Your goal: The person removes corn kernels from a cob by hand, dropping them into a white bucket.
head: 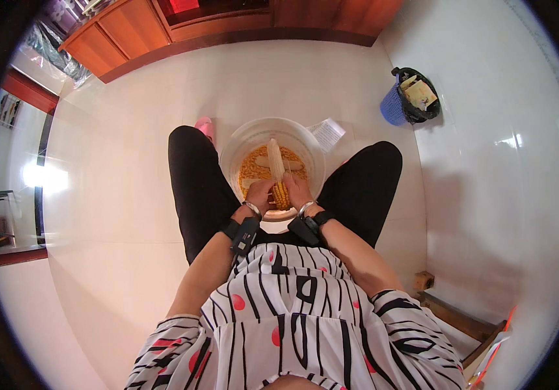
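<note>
Between my knees stands a round whitish tub (233, 141) with loose yellow corn kernels (247, 165) inside. Over it my left hand (260, 191) and my right hand (297, 190) grip a corn cob (275, 161) from both sides. Its far part is bare and pale; the near end still bears rows of kernels (282, 197). Bare cobs (291, 165) lie on the loose kernels beneath. Both wrists wear a metal bangle and a black strapped device. My fingertips are partly hidden against the cob.
A printed sheet of paper (328, 134) lies beside the tub on the tiled floor. A pink slipper (204, 127) is by my left knee. Near the right wall stands a blue waste basket (392, 107) with a black bag. A wooden cabinet (135, 29) runs along the far side.
</note>
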`<state>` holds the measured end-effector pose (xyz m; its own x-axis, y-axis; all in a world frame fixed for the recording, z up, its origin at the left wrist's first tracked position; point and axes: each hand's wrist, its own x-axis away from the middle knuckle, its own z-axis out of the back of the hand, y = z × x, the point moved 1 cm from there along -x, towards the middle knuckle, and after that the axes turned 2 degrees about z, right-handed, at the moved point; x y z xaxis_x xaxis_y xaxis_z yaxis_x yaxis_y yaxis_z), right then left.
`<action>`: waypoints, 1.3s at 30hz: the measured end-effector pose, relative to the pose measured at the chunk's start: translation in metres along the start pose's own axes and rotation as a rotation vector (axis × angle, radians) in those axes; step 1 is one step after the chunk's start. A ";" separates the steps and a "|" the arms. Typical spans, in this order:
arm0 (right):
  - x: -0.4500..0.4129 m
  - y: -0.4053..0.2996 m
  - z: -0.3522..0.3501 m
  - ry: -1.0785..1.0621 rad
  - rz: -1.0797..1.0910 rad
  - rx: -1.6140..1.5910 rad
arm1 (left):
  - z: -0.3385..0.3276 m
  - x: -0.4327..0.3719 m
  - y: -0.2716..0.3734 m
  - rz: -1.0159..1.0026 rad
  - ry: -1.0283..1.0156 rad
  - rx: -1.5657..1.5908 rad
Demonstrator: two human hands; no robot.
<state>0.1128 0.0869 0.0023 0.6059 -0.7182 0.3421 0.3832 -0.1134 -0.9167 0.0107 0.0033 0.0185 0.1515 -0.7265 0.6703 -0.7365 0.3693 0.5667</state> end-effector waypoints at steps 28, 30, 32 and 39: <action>0.005 -0.009 0.001 0.081 -0.006 0.146 | -0.003 0.012 0.011 0.034 -0.022 0.064; 0.007 -0.015 -0.002 0.073 -0.002 0.065 | -0.005 0.015 0.014 0.015 -0.033 0.014; 0.015 -0.026 -0.004 0.051 -0.038 -0.041 | 0.004 0.013 0.012 0.024 -0.030 0.010; 0.010 -0.003 0.004 0.076 0.018 -0.017 | -0.004 0.013 0.009 0.023 -0.039 -0.049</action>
<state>0.1206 0.0828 0.0098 0.5577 -0.7701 0.3096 0.3606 -0.1112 -0.9261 0.0087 -0.0006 0.0341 0.1080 -0.7393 0.6647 -0.7061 0.4136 0.5748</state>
